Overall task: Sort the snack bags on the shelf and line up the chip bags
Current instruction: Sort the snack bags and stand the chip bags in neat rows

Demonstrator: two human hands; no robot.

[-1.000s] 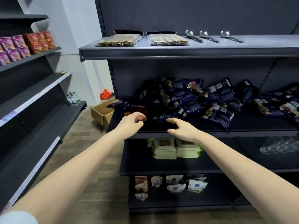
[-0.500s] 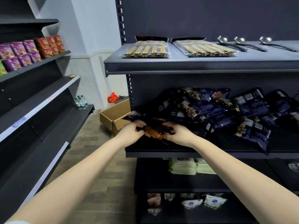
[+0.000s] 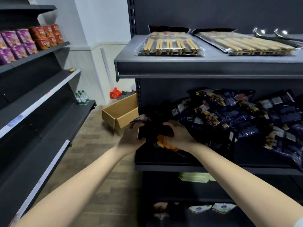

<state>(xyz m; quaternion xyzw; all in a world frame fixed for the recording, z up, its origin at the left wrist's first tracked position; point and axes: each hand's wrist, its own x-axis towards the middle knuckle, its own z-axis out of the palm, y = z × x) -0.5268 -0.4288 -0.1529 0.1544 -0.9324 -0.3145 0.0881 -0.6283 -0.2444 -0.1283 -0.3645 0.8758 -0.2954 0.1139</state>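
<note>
Both hands on one dark chip bag at the left end of the middle shelf, over its front part; can't tell if the bag touches the shelf or is lifted off it. Left hand has fingers curled round the bag's left edge. Right hand grips the right side, thumb on top, w/ an orange printed patch showing just under it. Vs 1 sec ago: the hands were empty then, reaching at the shelf front; half a sec ago they were pinching this bag, and the grip holds now. View is closer and further left than before, so only two spoons show on the top shelf, not three. Loose heap of dark blue snack bags lies just right of the held bag, not lined up, same as before. Two chopstick packs lie flat on the top shelf. Open cardboard box on the floor, left of the shelf unit. Green packs on the shelf below. Purple and red packs on the left-hand rack.
</note>
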